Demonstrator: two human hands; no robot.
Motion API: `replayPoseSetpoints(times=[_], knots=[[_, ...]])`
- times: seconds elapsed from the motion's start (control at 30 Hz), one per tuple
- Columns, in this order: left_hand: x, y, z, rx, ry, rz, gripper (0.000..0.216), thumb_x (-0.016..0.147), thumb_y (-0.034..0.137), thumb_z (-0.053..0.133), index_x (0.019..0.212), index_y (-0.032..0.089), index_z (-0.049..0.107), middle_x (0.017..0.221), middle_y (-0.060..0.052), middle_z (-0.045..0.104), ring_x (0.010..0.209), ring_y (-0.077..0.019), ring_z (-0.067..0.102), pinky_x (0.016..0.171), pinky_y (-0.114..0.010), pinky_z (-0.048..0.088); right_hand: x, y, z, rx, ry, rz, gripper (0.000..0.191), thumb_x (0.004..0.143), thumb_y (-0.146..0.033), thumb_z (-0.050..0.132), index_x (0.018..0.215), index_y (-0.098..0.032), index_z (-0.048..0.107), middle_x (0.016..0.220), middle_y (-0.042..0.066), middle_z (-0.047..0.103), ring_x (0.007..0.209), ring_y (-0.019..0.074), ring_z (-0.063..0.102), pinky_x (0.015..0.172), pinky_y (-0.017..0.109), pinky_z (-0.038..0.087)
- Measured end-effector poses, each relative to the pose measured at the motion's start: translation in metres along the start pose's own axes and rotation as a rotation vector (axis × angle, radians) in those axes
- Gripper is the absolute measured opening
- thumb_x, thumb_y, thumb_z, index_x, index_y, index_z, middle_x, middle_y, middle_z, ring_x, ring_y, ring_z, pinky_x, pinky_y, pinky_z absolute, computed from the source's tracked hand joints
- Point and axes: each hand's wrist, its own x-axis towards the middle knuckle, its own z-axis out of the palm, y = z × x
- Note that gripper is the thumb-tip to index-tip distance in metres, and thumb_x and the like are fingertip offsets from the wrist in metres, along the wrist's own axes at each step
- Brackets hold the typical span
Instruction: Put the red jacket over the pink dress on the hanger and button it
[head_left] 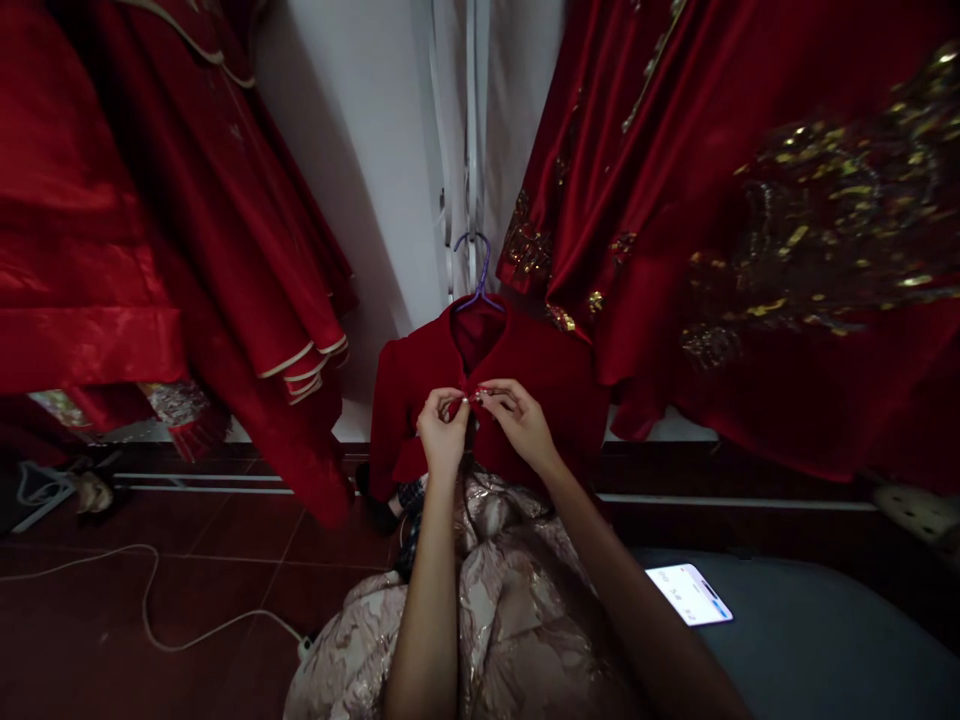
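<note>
A dark red jacket (555,390) hangs in front of me on a purple hanger (480,292), its collar parted in a V. Both my hands meet at its front, just below that V. My left hand (445,425) pinches the front edge between thumb and fingertips. Close beside it, my right hand (517,415) pinches the other side of the edge. Small shiny bits show at the fingertips, but I cannot make out whether they are buttons or nails. The pinched cloth is partly hidden by my fingers. Pale shiny brocade cloth (495,590) lies under my forearms.
Red garments (277,260) hang on the left, and red, gold-sequined garments (825,220) on the right. A lit phone (690,594) rests on a grey surface (810,640) at lower right. A white cable (154,600) crosses the tiled floor. A pale rail (735,501) runs low along the back.
</note>
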Motion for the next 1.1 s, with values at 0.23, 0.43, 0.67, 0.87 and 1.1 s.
replayPoseSetpoints(times=[0.23, 0.43, 0.67, 0.87, 1.1], knots=[[-0.006, 0.006, -0.003, 0.154, 0.002, 0.056, 0.015, 0.075, 0.026, 0.059, 0.086, 0.016, 0.062, 0.083, -0.003, 0.065, 0.079, -0.0125, 0.060, 0.077, -0.024, 0.047, -0.003, -0.008, -0.005, -0.069, -0.037, -0.012, 0.029, 0.077, -0.039, 0.061, 0.098, -0.020, 0.058, 0.093, 0.005, 0.062, 0.082, 0.0143, 0.060, 0.066, 0.025, 0.053], [-0.008, 0.013, -0.006, 0.280, -0.068, 0.089, 0.020, 0.081, 0.029, 0.054, 0.096, 0.019, 0.063, 0.092, -0.003, 0.066, 0.085, -0.0136, 0.061, 0.083, -0.026, 0.046, -0.002, -0.011, -0.008, -0.161, -0.016, -0.056, 0.026, 0.079, -0.037, 0.059, 0.098, -0.020, 0.058, 0.094, 0.006, 0.063, 0.085, 0.0151, 0.061, 0.072, 0.028, 0.054], [-0.007, 0.015, -0.013, 0.344, -0.090, 0.100, 0.020, 0.082, 0.031, 0.053, 0.095, 0.020, 0.063, 0.094, -0.003, 0.067, 0.088, -0.0141, 0.062, 0.084, -0.026, 0.046, 0.003, -0.005, -0.008, -0.154, -0.011, -0.066, 0.026, 0.078, -0.037, 0.060, 0.098, -0.020, 0.058, 0.096, 0.005, 0.063, 0.085, 0.0149, 0.060, 0.074, 0.029, 0.055], [-0.008, 0.019, -0.013, 0.350, -0.128, 0.123, 0.019, 0.083, 0.029, 0.052, 0.096, 0.020, 0.062, 0.095, -0.003, 0.067, 0.090, -0.0144, 0.062, 0.086, -0.027, 0.046, 0.003, -0.003, -0.009, -0.190, -0.024, -0.076, 0.026, 0.079, -0.037, 0.059, 0.099, -0.021, 0.059, 0.095, 0.005, 0.063, 0.088, 0.0155, 0.061, 0.075, 0.030, 0.055], [-0.007, 0.025, -0.016, 0.402, -0.217, 0.199, 0.017, 0.085, 0.025, 0.049, 0.096, 0.020, 0.061, 0.096, -0.003, 0.067, 0.091, -0.0144, 0.061, 0.086, -0.027, 0.045, 0.001, -0.009, -0.004, -0.230, 0.010, -0.126, 0.024, 0.081, -0.036, 0.056, 0.099, -0.021, 0.059, 0.097, 0.005, 0.064, 0.088, 0.0158, 0.062, 0.076, 0.030, 0.055]])
